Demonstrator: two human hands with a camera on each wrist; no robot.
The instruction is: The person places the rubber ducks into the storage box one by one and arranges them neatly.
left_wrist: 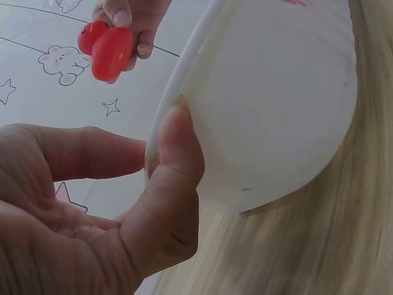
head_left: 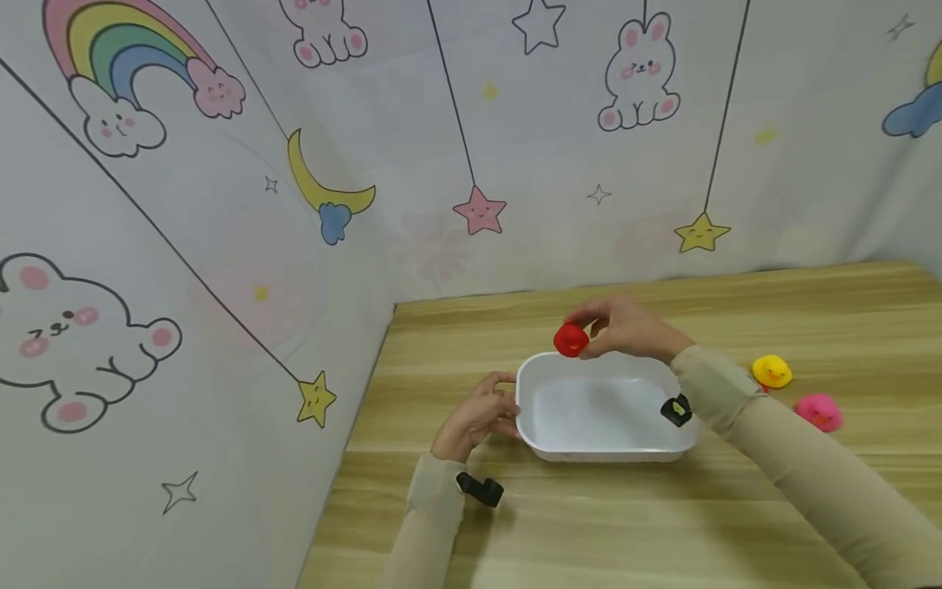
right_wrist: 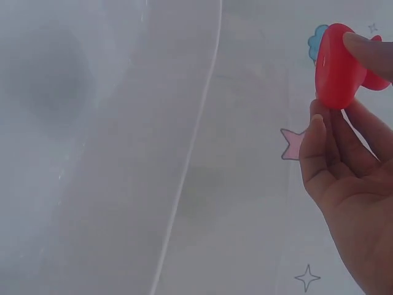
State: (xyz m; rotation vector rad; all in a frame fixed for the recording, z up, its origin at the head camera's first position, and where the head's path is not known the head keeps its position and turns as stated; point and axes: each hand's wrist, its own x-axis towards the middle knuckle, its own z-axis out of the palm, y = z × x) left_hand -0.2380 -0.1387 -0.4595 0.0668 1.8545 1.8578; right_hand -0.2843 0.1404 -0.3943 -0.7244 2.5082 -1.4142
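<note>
Hovering near the far rim of the white tub point(head_left: 589, 411), the red duck point(head_left: 569, 342) is clamped between thumb and fingers of the right hand point(head_left: 627, 327), lifted but unreleased. The left hand point(head_left: 480, 414) pinches the tub's left rim; to the tub's right, the yellow duck point(head_left: 771, 370) and pink duck point(head_left: 819, 411) seem not yet handled.

White walls point(head_left: 397, 123) with cartoon pictures stand behind and to the left of a light-brown, wood-striped tabletop point(head_left: 589, 523). They show a pink, yellow, green and blue rainbow point(head_left: 140, 37), white bunnies point(head_left: 640, 72) with pink cheeks, a pink star point(head_left: 480, 213) and a curved yellow moon point(head_left: 312, 184).
</note>
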